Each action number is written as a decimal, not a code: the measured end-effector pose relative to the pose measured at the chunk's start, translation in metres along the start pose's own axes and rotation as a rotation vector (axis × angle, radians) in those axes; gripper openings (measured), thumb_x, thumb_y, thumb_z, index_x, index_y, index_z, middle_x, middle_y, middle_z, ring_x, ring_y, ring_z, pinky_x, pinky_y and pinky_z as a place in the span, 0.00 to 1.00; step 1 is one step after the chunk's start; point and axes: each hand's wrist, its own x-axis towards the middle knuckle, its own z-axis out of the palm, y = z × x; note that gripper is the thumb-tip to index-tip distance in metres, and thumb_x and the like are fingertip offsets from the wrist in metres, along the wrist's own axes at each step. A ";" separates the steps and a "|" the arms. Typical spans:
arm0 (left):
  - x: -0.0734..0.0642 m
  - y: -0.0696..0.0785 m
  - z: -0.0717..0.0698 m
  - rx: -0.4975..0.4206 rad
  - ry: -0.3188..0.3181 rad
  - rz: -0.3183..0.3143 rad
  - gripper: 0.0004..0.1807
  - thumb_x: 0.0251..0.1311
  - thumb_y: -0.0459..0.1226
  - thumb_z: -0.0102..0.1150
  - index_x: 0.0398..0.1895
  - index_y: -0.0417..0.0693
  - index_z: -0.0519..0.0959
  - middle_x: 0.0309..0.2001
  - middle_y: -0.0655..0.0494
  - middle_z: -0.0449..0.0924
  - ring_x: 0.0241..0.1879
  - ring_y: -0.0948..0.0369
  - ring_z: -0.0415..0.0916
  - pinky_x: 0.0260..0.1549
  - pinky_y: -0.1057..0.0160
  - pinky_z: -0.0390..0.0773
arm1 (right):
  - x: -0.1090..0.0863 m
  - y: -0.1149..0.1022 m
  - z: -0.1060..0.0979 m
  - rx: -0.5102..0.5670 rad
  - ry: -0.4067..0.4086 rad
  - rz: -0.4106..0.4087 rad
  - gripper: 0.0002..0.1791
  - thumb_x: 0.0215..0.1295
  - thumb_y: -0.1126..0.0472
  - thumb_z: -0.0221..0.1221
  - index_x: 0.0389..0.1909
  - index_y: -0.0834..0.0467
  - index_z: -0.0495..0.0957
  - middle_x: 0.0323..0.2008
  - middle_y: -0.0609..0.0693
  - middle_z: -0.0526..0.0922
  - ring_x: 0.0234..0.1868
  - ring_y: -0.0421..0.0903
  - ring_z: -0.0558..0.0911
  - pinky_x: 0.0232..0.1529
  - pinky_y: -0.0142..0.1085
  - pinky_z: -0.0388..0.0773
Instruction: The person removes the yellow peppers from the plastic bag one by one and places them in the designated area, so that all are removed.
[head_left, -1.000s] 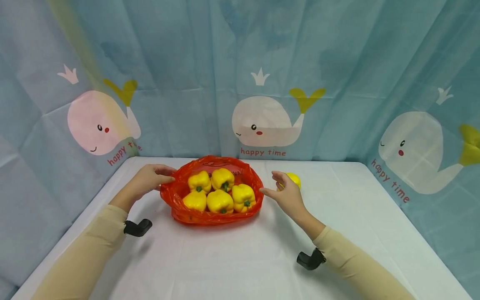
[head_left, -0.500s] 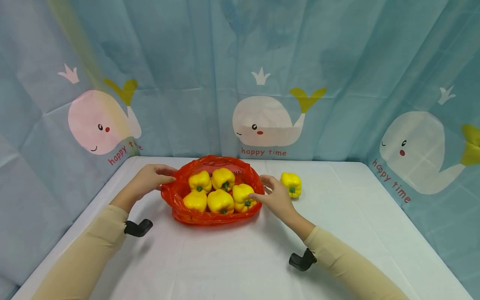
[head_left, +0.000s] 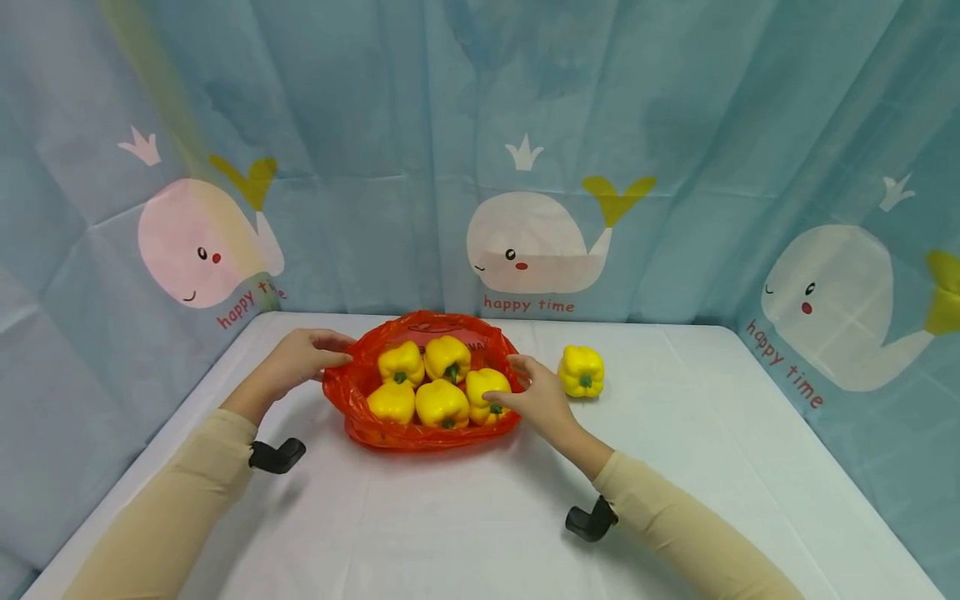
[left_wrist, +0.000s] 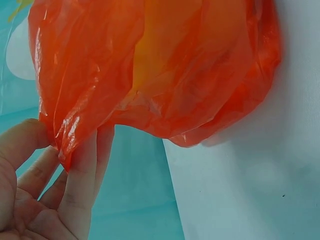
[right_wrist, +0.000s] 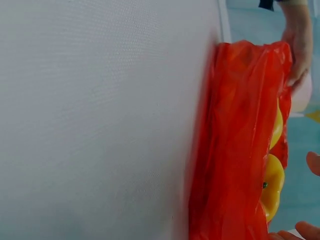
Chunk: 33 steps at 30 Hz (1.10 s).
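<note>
A red plastic bag (head_left: 431, 437) stands on the table with its mouth spread, several yellow bell peppers (head_left: 441, 403) inside. My left hand (head_left: 296, 364) pinches its left rim between thumb and fingers; the left wrist view shows the gathered red plastic (left_wrist: 75, 120) there. At the bag's right side, my right hand (head_left: 546, 402) reaches over the rim, thumb and fingers apart around the rightmost pepper (head_left: 483, 387). Whether it touches that pepper is hard to tell. One more yellow bell pepper (head_left: 581, 371) lies outside the bag, just beyond the right hand.
A white cloth covers the table (head_left: 420, 525). Behind it and at both sides hangs a blue curtain (head_left: 375, 242) printed with whales. Black wrist cameras (head_left: 592, 519) are strapped at the sleeves.
My right hand has moved left, from beside the outside pepper to over the bag's right rim, uncovering that pepper. The left hand keeps its hold on the bag.
</note>
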 end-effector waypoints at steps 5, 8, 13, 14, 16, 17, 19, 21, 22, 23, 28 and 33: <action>0.001 -0.001 0.000 0.002 -0.002 -0.001 0.26 0.69 0.43 0.56 0.66 0.39 0.72 0.62 0.36 0.75 0.52 0.51 0.79 0.48 0.55 0.85 | 0.002 -0.001 0.003 -0.073 0.013 -0.028 0.40 0.51 0.50 0.75 0.63 0.62 0.73 0.62 0.58 0.79 0.65 0.55 0.77 0.61 0.49 0.78; 0.002 -0.001 0.000 -0.001 -0.006 0.002 0.26 0.69 0.43 0.56 0.66 0.39 0.72 0.62 0.36 0.76 0.52 0.51 0.79 0.48 0.55 0.85 | 0.003 -0.001 0.005 -0.111 0.022 -0.028 0.40 0.51 0.49 0.75 0.63 0.61 0.74 0.61 0.57 0.81 0.64 0.54 0.78 0.62 0.49 0.78; 0.001 0.000 -0.001 -0.001 -0.007 0.005 0.27 0.69 0.44 0.56 0.66 0.39 0.72 0.62 0.36 0.76 0.52 0.50 0.79 0.48 0.55 0.85 | 0.005 0.000 0.010 -0.149 0.015 -0.017 0.40 0.50 0.49 0.75 0.62 0.63 0.75 0.60 0.58 0.81 0.64 0.55 0.77 0.64 0.50 0.76; 0.001 0.000 -0.001 0.002 -0.007 0.006 0.27 0.69 0.44 0.56 0.66 0.38 0.72 0.62 0.36 0.75 0.52 0.50 0.79 0.48 0.55 0.85 | 0.006 0.000 0.011 -0.153 0.010 -0.015 0.40 0.50 0.49 0.75 0.62 0.63 0.74 0.59 0.58 0.81 0.63 0.55 0.77 0.64 0.50 0.76; 0.000 0.001 -0.001 0.001 -0.009 0.006 0.27 0.69 0.44 0.56 0.66 0.38 0.72 0.62 0.35 0.75 0.52 0.50 0.79 0.48 0.55 0.85 | 0.006 0.000 0.013 -0.165 0.000 -0.004 0.40 0.50 0.48 0.75 0.62 0.63 0.74 0.59 0.58 0.81 0.63 0.55 0.77 0.64 0.50 0.76; 0.000 0.000 -0.001 -0.001 -0.008 0.001 0.27 0.69 0.44 0.56 0.66 0.38 0.72 0.62 0.36 0.75 0.52 0.50 0.79 0.48 0.55 0.85 | 0.007 0.000 0.013 -0.171 -0.005 -0.004 0.40 0.51 0.49 0.75 0.62 0.64 0.74 0.59 0.58 0.81 0.62 0.55 0.77 0.64 0.50 0.76; 0.001 0.000 -0.001 -0.006 -0.007 -0.003 0.27 0.69 0.44 0.56 0.66 0.38 0.72 0.62 0.36 0.75 0.51 0.50 0.79 0.48 0.55 0.85 | 0.007 -0.001 0.015 -0.189 -0.009 -0.004 0.40 0.51 0.48 0.75 0.61 0.64 0.74 0.59 0.59 0.81 0.62 0.56 0.78 0.63 0.50 0.76; 0.001 0.000 -0.001 -0.011 -0.006 -0.003 0.27 0.69 0.44 0.56 0.65 0.38 0.72 0.62 0.36 0.75 0.51 0.50 0.79 0.48 0.55 0.85 | 0.008 -0.002 0.016 -0.210 -0.014 -0.004 0.40 0.51 0.48 0.75 0.62 0.65 0.74 0.59 0.60 0.81 0.61 0.56 0.78 0.63 0.50 0.77; 0.001 0.000 -0.001 -0.011 -0.004 -0.003 0.27 0.69 0.44 0.56 0.65 0.38 0.73 0.62 0.36 0.75 0.51 0.50 0.79 0.48 0.56 0.85 | 0.008 -0.002 0.017 -0.216 -0.018 -0.002 0.41 0.51 0.48 0.74 0.62 0.65 0.73 0.59 0.60 0.80 0.60 0.56 0.78 0.63 0.49 0.77; 0.002 -0.001 -0.001 -0.013 -0.002 -0.006 0.27 0.69 0.44 0.56 0.65 0.38 0.73 0.62 0.36 0.76 0.51 0.51 0.79 0.47 0.56 0.85 | 0.008 -0.002 0.017 -0.222 -0.019 -0.001 0.41 0.52 0.48 0.74 0.62 0.65 0.73 0.59 0.60 0.80 0.60 0.56 0.78 0.63 0.49 0.77; 0.003 -0.002 -0.001 -0.014 0.000 -0.011 0.27 0.68 0.44 0.56 0.65 0.38 0.73 0.62 0.36 0.76 0.51 0.51 0.79 0.48 0.56 0.85 | 0.007 -0.004 0.020 -0.250 -0.029 0.029 0.40 0.52 0.49 0.74 0.62 0.66 0.73 0.59 0.60 0.80 0.58 0.55 0.79 0.61 0.49 0.78; 0.003 -0.003 0.000 -0.016 -0.002 -0.016 0.27 0.68 0.44 0.56 0.66 0.38 0.72 0.62 0.36 0.76 0.50 0.52 0.80 0.48 0.56 0.85 | 0.005 -0.007 0.022 -0.270 -0.029 0.045 0.39 0.53 0.49 0.74 0.61 0.66 0.73 0.57 0.60 0.81 0.56 0.55 0.80 0.60 0.49 0.79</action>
